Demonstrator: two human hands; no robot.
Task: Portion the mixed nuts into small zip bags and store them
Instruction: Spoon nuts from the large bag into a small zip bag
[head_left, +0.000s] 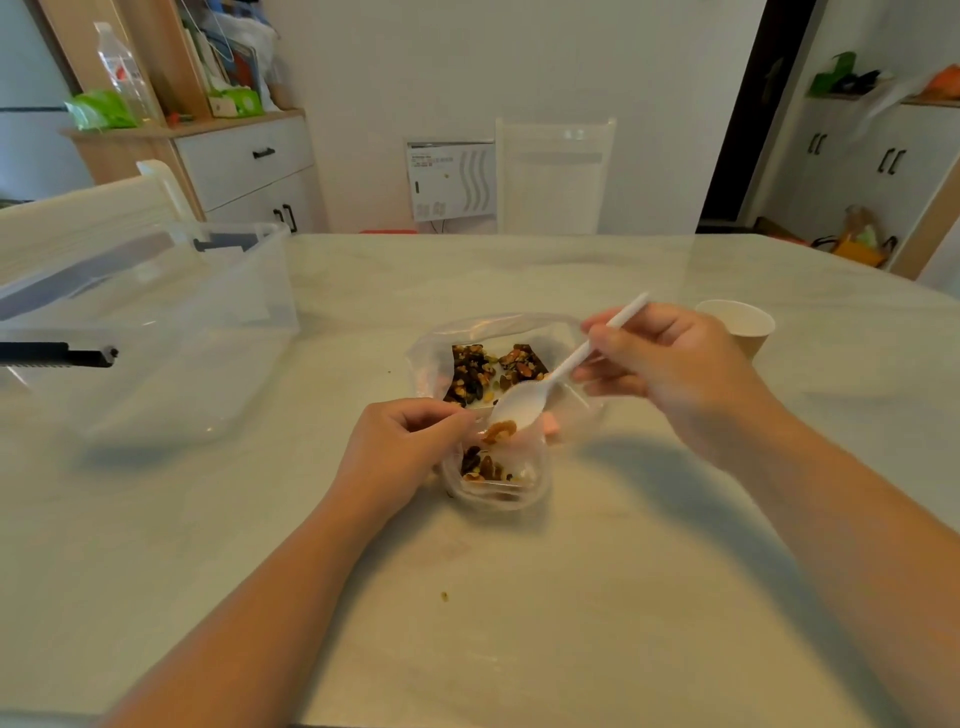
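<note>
A small clear zip bag (524, 480) stands on the table's middle with some mixed nuts in its bottom. My left hand (400, 447) pinches its left rim and holds its mouth apart. My right hand (670, 364) grips the handle of a white plastic spoon (540, 387). The spoon's bowl tilts over the bag's mouth, with a nut at its tip. Just behind lies a larger clear bag (441, 343), holding the dark mixed nuts (472, 371).
A large clear plastic storage bin (208, 332) with black latches stands at the left on the table (571, 571). A paper cup (743, 325) sits right of my right hand. One crumb (444, 596) lies near the front. Chairs stand at the far edge.
</note>
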